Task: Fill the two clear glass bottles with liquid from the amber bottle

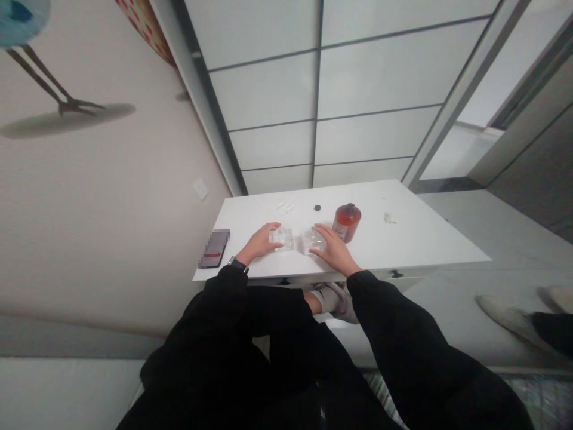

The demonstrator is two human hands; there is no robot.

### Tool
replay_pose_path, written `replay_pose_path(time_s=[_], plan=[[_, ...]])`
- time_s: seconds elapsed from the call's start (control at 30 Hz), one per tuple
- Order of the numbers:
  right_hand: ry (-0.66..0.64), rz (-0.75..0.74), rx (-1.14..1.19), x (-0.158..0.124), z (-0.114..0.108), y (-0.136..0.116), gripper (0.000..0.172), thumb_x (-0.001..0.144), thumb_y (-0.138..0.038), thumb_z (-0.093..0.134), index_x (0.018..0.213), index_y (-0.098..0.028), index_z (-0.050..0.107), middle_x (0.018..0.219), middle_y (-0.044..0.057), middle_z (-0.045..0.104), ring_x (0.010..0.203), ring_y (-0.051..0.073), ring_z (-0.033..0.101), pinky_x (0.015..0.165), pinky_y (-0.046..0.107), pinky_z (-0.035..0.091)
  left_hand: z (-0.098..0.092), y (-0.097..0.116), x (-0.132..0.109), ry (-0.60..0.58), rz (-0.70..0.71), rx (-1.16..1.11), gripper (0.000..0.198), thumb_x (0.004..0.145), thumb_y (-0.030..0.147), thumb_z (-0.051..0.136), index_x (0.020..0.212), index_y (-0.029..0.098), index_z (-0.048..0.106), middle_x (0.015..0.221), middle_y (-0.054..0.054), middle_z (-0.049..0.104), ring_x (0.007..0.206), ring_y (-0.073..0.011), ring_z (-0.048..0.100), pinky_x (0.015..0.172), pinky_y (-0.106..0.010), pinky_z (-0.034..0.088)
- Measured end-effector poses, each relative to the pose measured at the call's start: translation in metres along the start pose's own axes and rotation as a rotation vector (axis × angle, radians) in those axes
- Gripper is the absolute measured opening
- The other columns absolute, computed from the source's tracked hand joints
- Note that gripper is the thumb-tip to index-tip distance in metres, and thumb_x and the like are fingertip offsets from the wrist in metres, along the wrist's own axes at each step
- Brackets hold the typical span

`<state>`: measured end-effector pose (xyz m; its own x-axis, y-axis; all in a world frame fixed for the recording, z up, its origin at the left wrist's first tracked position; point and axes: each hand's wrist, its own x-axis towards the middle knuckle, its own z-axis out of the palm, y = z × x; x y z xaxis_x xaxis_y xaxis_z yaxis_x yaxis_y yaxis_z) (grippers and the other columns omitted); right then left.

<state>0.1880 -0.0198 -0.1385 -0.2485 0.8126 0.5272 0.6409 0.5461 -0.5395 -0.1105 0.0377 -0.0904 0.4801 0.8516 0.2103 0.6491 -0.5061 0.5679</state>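
On the white table, my left hand (262, 240) is closed around the left side of a clear, square-looking container (283, 239). My right hand (332, 248) grips a second clear container (312, 241) from its right side, fingers over the far edge and thumb at the near one. A small gap separates the two containers; whether anything is inside them is too faint to tell. Just beyond my right hand stands a reddish-amber bottle (348, 220) with a pale label. Behind the containers lies a small black cap (317, 208).
Several small white pieces (285, 208) lie at the back of the table (403, 245), and a pale crumpled bit (390, 218) lies on the right. A phone (215, 249) rests at the left edge. Panelled sliding doors (277, 101) rise behind. Another person's shoe (508, 316) shows at right.
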Motion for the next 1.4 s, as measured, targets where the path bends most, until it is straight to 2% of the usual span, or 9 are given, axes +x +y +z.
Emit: replay_pose_path(time_s=[0.67, 0.77, 0.9, 0.97, 1.07, 1.13, 1.2, 1.3, 1.4], plan=[[0.010, 0.033, 0.044, 0.056, 0.038, 0.020, 0.063, 0.087, -0.037, 0.084, 0.143, -0.021, 0.059, 0.150, 0.017, 0.060, 0.142, 0.036, 0.058, 0.119, 0.059, 0.048, 0.001, -0.032, 0.034, -0.023, 0.026, -0.039, 0.043, 0.103, 0.040, 0.070, 0.140, 0.019, 0.063, 0.145, -0.013, 0.063, 0.127, -0.0305, 0.066, 0.107, -0.056, 0.057], [0.020, 0.039, 0.066, 0.061, 0.038, 0.017, 0.066, 0.085, -0.035, 0.085, 0.145, -0.024, 0.059, 0.152, 0.016, 0.059, 0.143, 0.035, 0.058, 0.120, 0.056, 0.049, -0.001, -0.030, 0.034, -0.017, 0.007, -0.054, 0.061, 0.096, 0.043, 0.079, 0.148, 0.020, 0.058, 0.155, -0.015, 0.057, 0.142, -0.0355, 0.056, 0.119, -0.061, 0.047], [0.113, 0.041, 0.101, 0.034, 0.025, -0.001, 0.077, 0.083, -0.037, 0.086, 0.153, -0.027, 0.053, 0.162, 0.015, 0.051, 0.152, 0.034, 0.049, 0.123, 0.054, 0.046, -0.008, -0.029, 0.017, 0.044, -0.033, -0.079, 0.106, 0.083, 0.055, 0.087, 0.167, 0.022, 0.031, 0.177, -0.020, 0.027, 0.162, -0.0388, 0.034, 0.132, -0.054, 0.031], [0.201, 0.063, 0.115, 0.004, 0.014, -0.011, 0.062, 0.088, -0.040, 0.081, 0.145, -0.028, 0.059, 0.152, 0.013, 0.060, 0.144, 0.032, 0.057, 0.122, 0.054, 0.048, -0.014, -0.031, 0.005, 0.069, -0.060, -0.086, 0.099, 0.092, 0.060, 0.076, 0.169, 0.023, 0.025, 0.177, -0.021, 0.025, 0.158, -0.0377, 0.042, 0.127, -0.053, 0.038], [0.396, 0.174, 0.122, -0.044, -0.007, -0.010, 0.029, 0.098, -0.043, 0.068, 0.121, -0.027, 0.066, 0.117, 0.010, 0.071, 0.113, 0.029, 0.070, 0.103, 0.053, 0.060, -0.022, -0.036, -0.003, 0.065, -0.083, -0.073, 0.087, 0.095, 0.062, 0.069, 0.165, 0.023, 0.033, 0.170, -0.022, 0.039, 0.145, -0.0362, 0.058, 0.120, -0.053, 0.047], [0.541, 0.282, 0.114, -0.061, -0.022, 0.004, 0.038, 0.099, -0.046, 0.066, 0.130, -0.025, 0.058, 0.125, 0.013, 0.064, 0.118, 0.031, 0.065, 0.101, 0.058, 0.058, -0.024, -0.036, 0.002, 0.053, -0.071, -0.050, 0.085, 0.093, 0.061, 0.071, 0.162, 0.023, 0.039, 0.168, -0.021, 0.044, 0.144, -0.0357, 0.058, 0.121, -0.053, 0.045], [0.589, 0.354, 0.127, -0.060, -0.037, 0.026, 0.066, 0.092, -0.053, 0.073, 0.145, -0.025, 0.045, 0.144, 0.018, 0.055, 0.131, 0.034, 0.059, 0.108, 0.064, 0.053, -0.024, -0.031, 0.016, 0.031, -0.037, -0.026, 0.086, 0.090, 0.059, 0.076, 0.160, 0.023, 0.042, 0.168, -0.019, 0.045, 0.150, -0.0355, 0.052, 0.126, -0.053, 0.040], [0.453, 0.377, 0.201, -0.035, -0.051, 0.061, 0.109, 0.073, -0.063, 0.088, 0.159, -0.026, 0.031, 0.154, 0.021, 0.051, 0.136, 0.037, 0.060, 0.115, 0.065, 0.048, -0.018, -0.017, 0.044, -0.036, 0.018, 0.012, 0.094, 0.079, 0.058, 0.086, 0.156, 0.021, 0.049, 0.166, -0.017, 0.049, 0.155, -0.0367, 0.046, 0.131, -0.051, 0.031], [0.298, 0.363, 0.271, -0.001, -0.049, 0.081, 0.118, 0.068, -0.062, 0.091, 0.163, -0.023, 0.031, 0.152, 0.022, 0.057, 0.137, 0.038, 0.062, 0.118, 0.063, 0.047, -0.008, -0.007, 0.065, -0.110, 0.033, 0.046, 0.099, 0.071, 0.056, 0.092, 0.155, 0.022, 0.052, 0.161, -0.016, 0.056, 0.150, -0.0379, 0.052, 0.127, -0.050, 0.037]])
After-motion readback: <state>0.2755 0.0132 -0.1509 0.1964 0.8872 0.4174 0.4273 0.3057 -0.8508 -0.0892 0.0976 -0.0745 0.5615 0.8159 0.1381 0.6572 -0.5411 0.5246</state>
